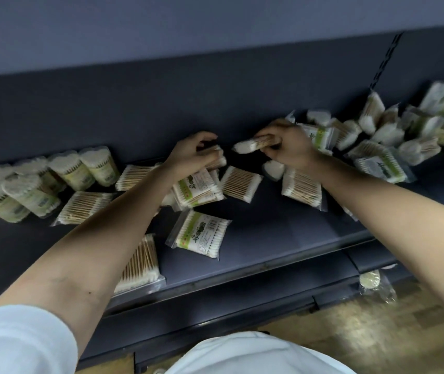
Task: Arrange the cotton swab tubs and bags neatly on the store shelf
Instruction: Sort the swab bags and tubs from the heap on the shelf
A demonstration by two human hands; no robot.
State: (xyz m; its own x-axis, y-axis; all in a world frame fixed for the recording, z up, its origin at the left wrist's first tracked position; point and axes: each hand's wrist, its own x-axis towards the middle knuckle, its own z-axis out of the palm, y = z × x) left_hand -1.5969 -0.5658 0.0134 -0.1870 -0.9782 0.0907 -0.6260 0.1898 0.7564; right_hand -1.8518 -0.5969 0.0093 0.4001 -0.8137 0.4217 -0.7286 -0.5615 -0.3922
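Dark grey shelf [269, 233] stretches beneath both hands. Tubs [53, 179] stand well left of the left hand [194, 155], whose fingers curl round a swab bag [217, 159]. The right hand [291, 148] grips a second bag [252, 144] just beside it.

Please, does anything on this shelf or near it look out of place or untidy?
Yes: loose bags lie flat at mixed angles mid-shelf, the pile at the right is jumbled, and one packet lies on the floor below the shelf. The tubs at left stand grouped.
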